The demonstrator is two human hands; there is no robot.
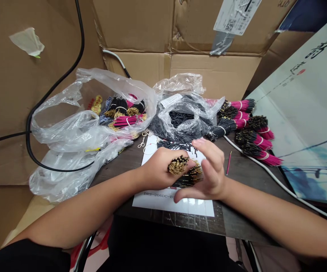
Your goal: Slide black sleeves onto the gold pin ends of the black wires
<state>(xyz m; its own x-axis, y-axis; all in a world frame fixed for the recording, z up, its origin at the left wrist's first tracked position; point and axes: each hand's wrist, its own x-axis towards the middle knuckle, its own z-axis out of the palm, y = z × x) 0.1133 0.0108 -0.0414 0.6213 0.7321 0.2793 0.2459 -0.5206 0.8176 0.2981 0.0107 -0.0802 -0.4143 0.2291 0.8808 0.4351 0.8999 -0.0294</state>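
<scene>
Here, the left grip (pixel 159 168) clasps a gold-tipped bundle (pixel 178 165); the right grip (pixel 214 178) gapes wide

The gold-tipped wire bundle (pixel 178 165) faces the camera.

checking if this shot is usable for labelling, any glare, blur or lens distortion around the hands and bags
Head view: bright glare streaks the crumpled clear plastic bag at left; head view: the round gold-coloured tips of the slim black bundle in the bare left hand look fairly sharp; head view: the bare right hand looks slightly soft, perhaps from motion; head view: wide-angle stretching seems to lengthen both forearms.
</scene>
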